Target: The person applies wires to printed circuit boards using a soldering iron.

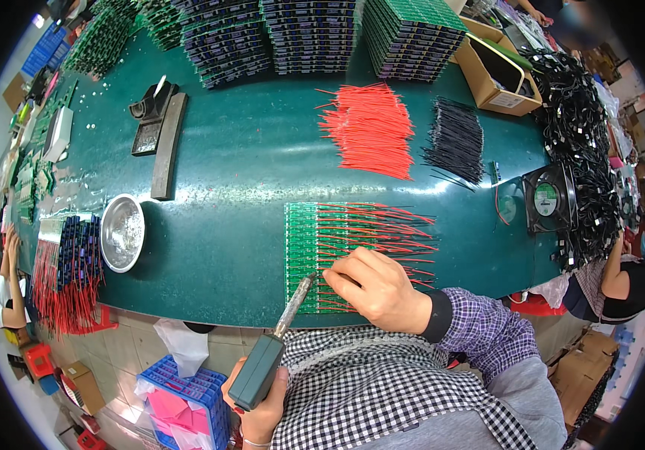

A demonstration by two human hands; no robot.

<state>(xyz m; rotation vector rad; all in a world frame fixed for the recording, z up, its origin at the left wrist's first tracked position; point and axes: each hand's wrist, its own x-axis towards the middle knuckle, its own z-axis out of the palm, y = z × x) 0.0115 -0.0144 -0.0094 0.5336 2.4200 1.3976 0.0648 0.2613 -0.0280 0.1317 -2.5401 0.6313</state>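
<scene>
At lower centre of the frame, the left hand point(258, 409) is gripping a soldering iron point(273, 352), fingers clamped on its handle, tip touching the green circuit boards point(301, 240) on the tabletop point(247, 150). The right hand point(378, 289) is resting on red wires point(382, 232), fingers pinched together.

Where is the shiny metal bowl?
The metal bowl sits on the green table's left side, beside wired boards and left of the long dark bar.

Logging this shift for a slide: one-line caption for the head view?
Left hand holds a soldering iron to green circuit boards while right hand steadies red wires.
</scene>
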